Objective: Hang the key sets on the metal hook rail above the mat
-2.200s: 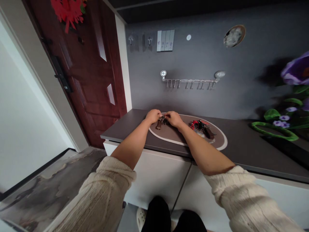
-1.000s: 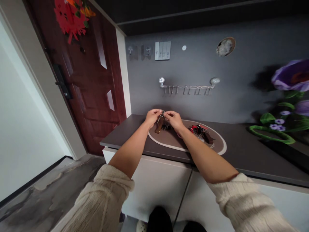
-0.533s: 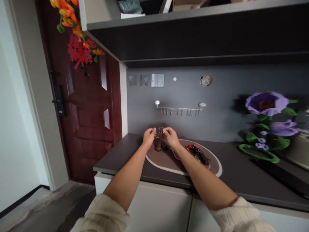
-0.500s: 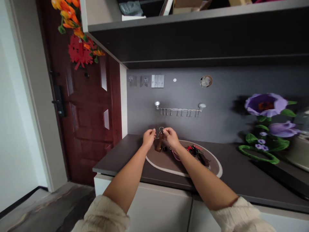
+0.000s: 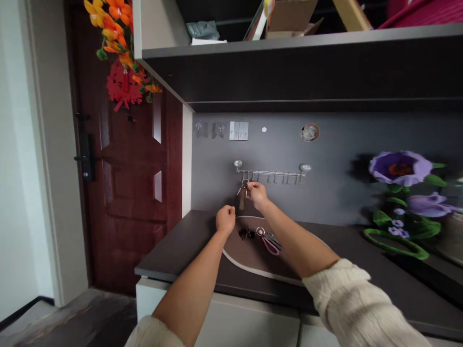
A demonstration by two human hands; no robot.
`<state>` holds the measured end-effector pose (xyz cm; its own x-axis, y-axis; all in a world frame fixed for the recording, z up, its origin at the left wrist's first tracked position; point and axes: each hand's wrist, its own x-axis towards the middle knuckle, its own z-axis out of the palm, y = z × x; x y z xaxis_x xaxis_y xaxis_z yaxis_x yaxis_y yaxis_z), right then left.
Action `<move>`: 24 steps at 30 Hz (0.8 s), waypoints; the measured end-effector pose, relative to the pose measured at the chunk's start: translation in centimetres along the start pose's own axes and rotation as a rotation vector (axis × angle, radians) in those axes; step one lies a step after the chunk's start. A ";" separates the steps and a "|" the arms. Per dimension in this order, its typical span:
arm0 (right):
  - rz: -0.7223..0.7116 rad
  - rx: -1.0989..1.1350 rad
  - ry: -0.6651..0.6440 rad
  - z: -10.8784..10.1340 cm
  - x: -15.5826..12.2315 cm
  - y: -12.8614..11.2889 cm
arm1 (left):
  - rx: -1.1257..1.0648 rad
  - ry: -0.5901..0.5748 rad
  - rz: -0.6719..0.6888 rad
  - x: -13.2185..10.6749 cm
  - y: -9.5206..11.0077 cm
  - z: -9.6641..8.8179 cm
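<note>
My right hand (image 5: 257, 194) is closed on a key ring (image 5: 245, 182) with keys and a brown fob (image 5: 242, 198) hanging from it. The ring is up at the left part of a metal hook rail (image 5: 271, 172) on the grey wall; whether it touches a hook I cannot tell. Lower and to the left, my left hand (image 5: 225, 219) is closed just above the mat's left edge, its fingertips pressed together. What they hold, if anything, is hidden. On the brown oval mat (image 5: 249, 258) lie a pink strap keyring (image 5: 269, 245) and some dark keys (image 5: 246, 234). My right forearm covers the mat's right part.
A dark shelf (image 5: 289, 72) overhangs the counter (image 5: 181, 246). Purple artificial flowers (image 5: 401, 168) stand at the right. Orange flowers (image 5: 117, 29) hang at the upper left before a dark red door (image 5: 126, 217). Small clear hooks (image 5: 220, 129) are on the wall.
My right hand has lifted the key ring and fob from just over the mat to the hook rail. My left hand has come apart from them and sits lower. The camera view has shifted slightly.
</note>
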<state>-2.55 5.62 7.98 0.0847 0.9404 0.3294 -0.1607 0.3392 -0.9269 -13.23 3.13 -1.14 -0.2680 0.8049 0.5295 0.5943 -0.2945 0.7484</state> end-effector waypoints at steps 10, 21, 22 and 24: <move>0.051 -0.036 0.114 1.6 3.1 0.3 | 0.076 -0.023 0.000 -0.3 0.7 -0.5; 0.136 0.058 0.157 2.4 4.0 1.1 | 0.109 -0.028 -0.010 -0.3 0.9 -0.7; 0.136 0.056 0.156 2.4 4.0 1.3 | 0.110 -0.030 -0.012 -0.3 0.9 -0.7; 0.133 0.045 0.151 2.2 4.0 1.6 | 0.108 -0.031 -0.013 -0.3 0.9 -0.7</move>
<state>-4.64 9.98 8.20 0.2055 0.9636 0.1708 -0.2236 0.2161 -0.9504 -13.12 2.31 -0.35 -0.2536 0.8240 0.5067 0.6696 -0.2286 0.7067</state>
